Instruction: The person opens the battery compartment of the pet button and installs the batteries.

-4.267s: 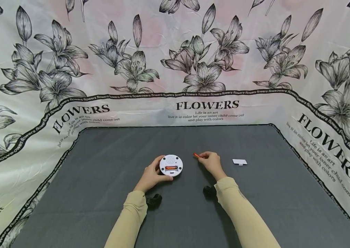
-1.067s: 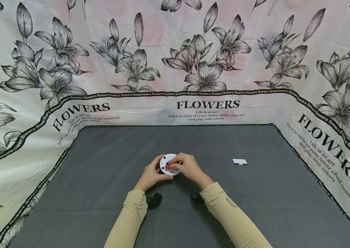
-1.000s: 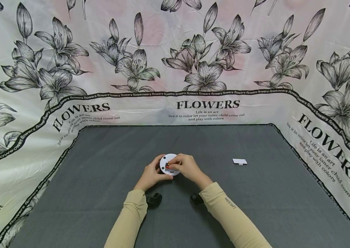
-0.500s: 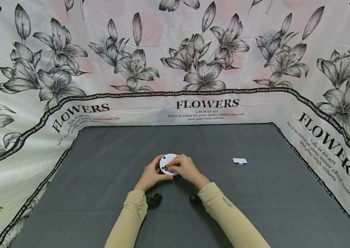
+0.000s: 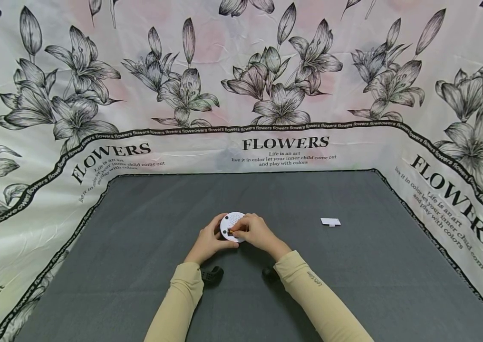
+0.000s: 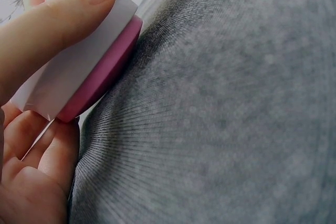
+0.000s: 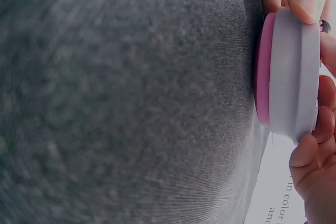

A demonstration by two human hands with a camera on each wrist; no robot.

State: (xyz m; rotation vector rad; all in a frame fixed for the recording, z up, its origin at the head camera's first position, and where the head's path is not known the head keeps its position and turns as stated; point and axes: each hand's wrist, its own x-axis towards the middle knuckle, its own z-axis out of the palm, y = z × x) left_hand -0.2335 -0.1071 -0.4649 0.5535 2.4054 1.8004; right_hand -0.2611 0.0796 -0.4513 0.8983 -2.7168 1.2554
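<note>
A round white device (image 5: 232, 220) lies with its dotted underside facing up near the table's middle. The right wrist view shows its white side wall (image 7: 286, 72) above a pink lower part (image 7: 264, 72). My left hand (image 5: 208, 242) grips the device by its left edge, the thumb (image 6: 58, 22) along the near side. Over the battery compartment, my right hand (image 5: 259, 233) pinches an orange battery (image 5: 230, 232) with thumb and forefinger. Most of the battery and the compartment is hidden behind those fingers.
A small white battery cover (image 5: 330, 222) with a tab lies to the right on the grey tablecloth (image 5: 352, 275). Floral white fabric (image 5: 284, 147) borders the table at the back and sides. Black wrist-worn devices (image 5: 212, 277) sit under both forearms.
My right hand has come left from beside the device, bringing an orange battery to the compartment. Lately its fingertips have shifted slightly there, hiding more orange. My left hand keeps its grip.
</note>
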